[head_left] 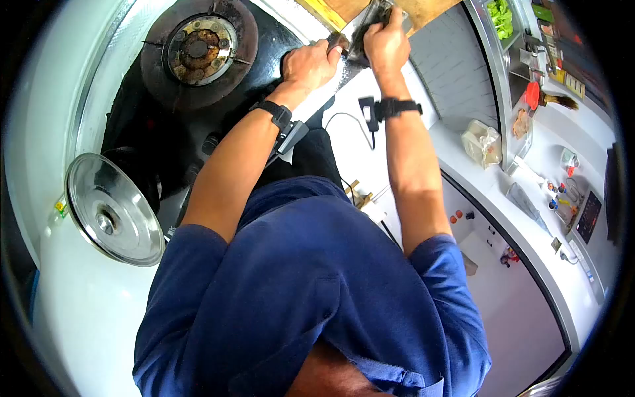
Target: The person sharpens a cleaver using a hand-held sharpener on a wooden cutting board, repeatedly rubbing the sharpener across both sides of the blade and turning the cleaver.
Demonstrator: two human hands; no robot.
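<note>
At the top centre, my left hand (311, 66) is closed, its fingertips at a small brown piece (338, 44) whose nature I cannot make out. Just right of it, my right hand (387, 47) is curled over a dark, shiny, flat object (365, 32), with the thumb and fingers against it. That object lies beside the edge of a wooden board (433, 12), and its far end is cut off by the view. Both wrists wear black straps with small devices.
A gas burner (200, 49) sits on the black stove at the upper left. A round metal lid (114, 210) leans at the left. On the right are a counter with a plastic container (481, 143), leafy greens (501, 18), a brush (559, 100) and a red round item (532, 96).
</note>
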